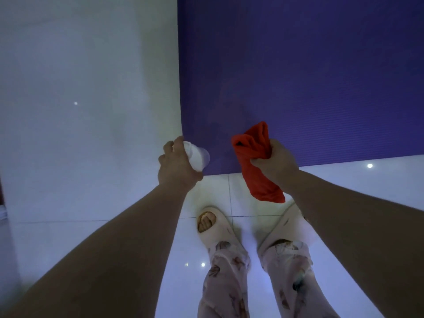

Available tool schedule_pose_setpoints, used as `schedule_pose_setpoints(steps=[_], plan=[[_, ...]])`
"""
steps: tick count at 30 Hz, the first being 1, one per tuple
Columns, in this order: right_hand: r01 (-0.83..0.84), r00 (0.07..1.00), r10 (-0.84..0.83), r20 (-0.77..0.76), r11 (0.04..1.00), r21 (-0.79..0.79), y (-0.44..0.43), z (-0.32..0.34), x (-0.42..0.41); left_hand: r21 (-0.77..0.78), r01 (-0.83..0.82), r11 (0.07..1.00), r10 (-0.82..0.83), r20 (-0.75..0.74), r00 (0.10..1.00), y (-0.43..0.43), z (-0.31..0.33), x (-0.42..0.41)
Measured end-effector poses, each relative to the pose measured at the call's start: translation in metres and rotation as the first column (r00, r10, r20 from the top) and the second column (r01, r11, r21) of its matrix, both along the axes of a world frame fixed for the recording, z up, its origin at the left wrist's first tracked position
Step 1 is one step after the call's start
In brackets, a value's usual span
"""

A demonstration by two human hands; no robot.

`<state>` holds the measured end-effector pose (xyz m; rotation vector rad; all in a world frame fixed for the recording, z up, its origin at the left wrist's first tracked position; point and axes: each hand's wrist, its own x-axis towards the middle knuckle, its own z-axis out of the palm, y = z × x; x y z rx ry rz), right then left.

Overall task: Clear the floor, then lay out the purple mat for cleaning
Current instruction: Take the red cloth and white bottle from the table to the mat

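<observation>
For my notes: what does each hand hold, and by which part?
The left hand grips a white container around one end. The right hand clutches a bunched red cloth at its middle; its lower end hangs free.

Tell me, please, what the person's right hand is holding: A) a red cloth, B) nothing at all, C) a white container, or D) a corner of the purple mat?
A: the right hand grips a bunched red cloth in its curled fingers, while the left hand holds the white container.
</observation>
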<state>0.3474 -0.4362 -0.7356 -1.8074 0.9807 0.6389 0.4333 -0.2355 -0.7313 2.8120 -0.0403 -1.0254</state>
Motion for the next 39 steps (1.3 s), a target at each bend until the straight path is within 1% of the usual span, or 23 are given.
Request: schedule_pose_setpoints(steps=[6,10,13,15,16,17,18,19,20,21,23,24,26,27,28,29,30,31,32,33,34,36,39], plan=[[0.040,0.999,-0.040,-0.014,0.999,0.019,0.005,0.006,0.003,0.016,0.079,0.997,-0.078,-0.042,0.996,0.002,0.007,0.000],[0.035,0.999,-0.035,-0.021,0.999,0.009,-0.002,0.012,0.004,0.070,0.046,0.997,-0.041,-0.071,0.997,-0.003,0.011,0.002],[0.030,1.000,-0.030,-0.001,1.000,0.002,-0.009,0.015,0.003,0.155,0.229,0.961,-0.246,0.104,0.964,-0.013,0.017,0.004],[0.039,0.999,-0.039,0.001,0.999,0.016,-0.013,0.016,0.002,0.026,0.349,0.937,-0.342,0.279,0.897,-0.032,0.021,0.006],[0.060,0.998,-0.060,-0.002,0.998,0.031,-0.016,0.016,0.001,-0.117,0.320,0.940,-0.280,0.274,0.920,-0.044,0.022,0.007],[0.097,0.995,-0.097,-0.003,0.994,0.058,-0.020,0.016,0.000,-0.265,0.207,0.942,-0.172,0.148,0.974,-0.060,0.024,0.007],[0.148,0.989,-0.149,-0.003,0.983,0.110,-0.022,0.015,-0.001,-0.366,0.018,0.930,-0.049,-0.076,0.996,-0.074,0.026,0.006],[0.209,0.977,-0.213,0.001,0.961,0.178,-0.026,0.015,-0.002,-0.402,-0.198,0.894,0.071,-0.310,0.948,-0.088,0.027,0.004],[0.266,0.962,-0.274,-0.005,0.929,0.257,-0.029,0.016,-0.002,-0.384,-0.388,0.838,0.170,-0.492,0.854,-0.099,0.027,0.001],[0.319,0.944,-0.330,-0.023,0.888,0.330,-0.032,0.017,-0.002,-0.342,-0.527,0.778,0.241,-0.612,0.753,-0.108,0.028,-0.001],[0.418,0.901,-0.430,-0.061,0.821,0.390,-0.041,0.016,-0.004,-0.273,-0.683,0.678,0.310,-0.736,0.602,-0.120,0.022,-0.004],[0.452,0.884,-0.463,-0.068,0.807,0.380,-0.045,0.015,-0.005,-0.262,-0.717,0.645,0.317,-0.763,0.564,-0.123,0.019,-0.006],[0.478,0.874,-0.481,-0.073,0.821,0.313,-0.053,0.011,-0.010,-0.296,-0.731,0.614,0.319,-0.755,0.573,-0.128,0.009,-0.017],[0.464,0.884,-0.460,-0.084,0.838,0.287,-0.057,0.010,-0.013,-0.346,-0.667,0.660,0.320,-0.674,0.666,-0.129,0.003,-0.023],[0.435,0.900,-0.423,-0.106,0.855,0.281,-0.061,0.008,-0.017,-0.396,-0.521,0.756,0.287,-0.515,0.808,-0.129,-0.004,-0.028],[0.364,0.931,-0.343,-0.123,0.886,0.288,-0.064,0.008,-0.019,-0.421,-0.325,0.847,0.184,-0.341,0.922,-0.125,-0.012,-0.031],[0.251,0.966,-0.216,-0.142,0.920,0.302,-0.067,0.009,-0.020,-0.435,-0.131,0.891,0.031,-0.230,0.973,-0.124,-0.018,-0.033],[0.122,0.985,-0.073,-0.159,0.939,0.322,-0.069,0.009,-0.021,-0.444,0.070,0.893,-0.167,-0.183,0.969,-0.122,-0.020,-0.034],[0.004,0.982,0.059,-0.180,0.943,0.331,-0.070,0.008,-0.020,-0.452,0.235,0.860,-0.359,-0.209,0.910,-0.121,-0.023,-0.034],[-0.077,0.968,0.150,-0.202,0.941,0.331,-0.070,0.007,-0.018,-0.458,0.318,0.830,-0.474,-0.281,0.834,-0.120,-0.024,-0.034],[-0.136,0.950,0.215,-0.225,0.937,0.321,-0.069,0.007,-0.016,-0.456,0.273,0.847,-0.463,-0.382,0.800,-0.120,-0.026,-0.034],[-0.272,0.915,0.325,-0.238,0.934,0.231,-0.071,0.001,-0.013,-0.442,-0.023,0.897,-0.227,-0.505,0.833,-0.118,-0.029,-0.037],[-0.439,0.861,0.433,-0.266,0.898,0.042,-0.085,-0.015,-0.005,-0.396,-0.359,0.845,0.100,-0.542,0.834,-0.112,-0.044,-0.040]])
